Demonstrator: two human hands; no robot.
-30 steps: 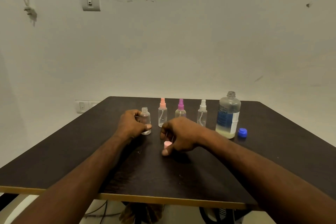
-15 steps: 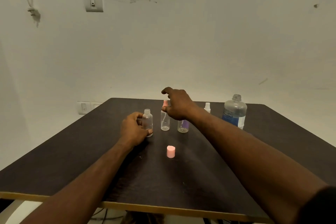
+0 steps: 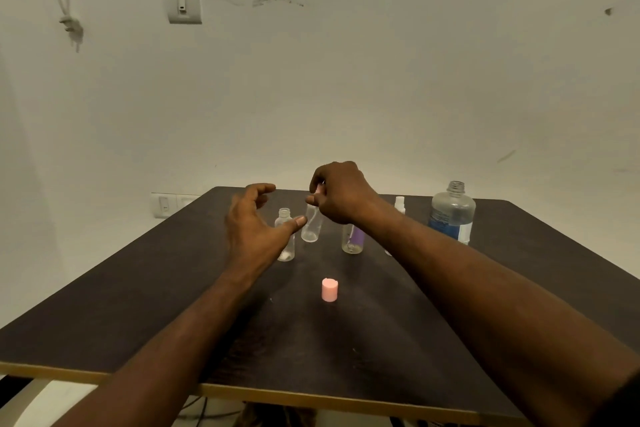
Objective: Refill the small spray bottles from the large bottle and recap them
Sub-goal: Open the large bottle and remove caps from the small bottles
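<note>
Plain home room, bare white wall (image 3: 381, 80), light switch (image 3: 184, 5), dark wooden table (image 3: 138, 305)

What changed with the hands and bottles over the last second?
The left hand let go of the uncapped small bottle and lifted open. The right hand left the pink cap on the table and now pinches the pink-topped bottle's sprayer. Bottles stayed put.

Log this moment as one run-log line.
left hand: open beside uncapped small bottle | right hand: gripping pink spray top of second bottle | pink cap: on table
</note>
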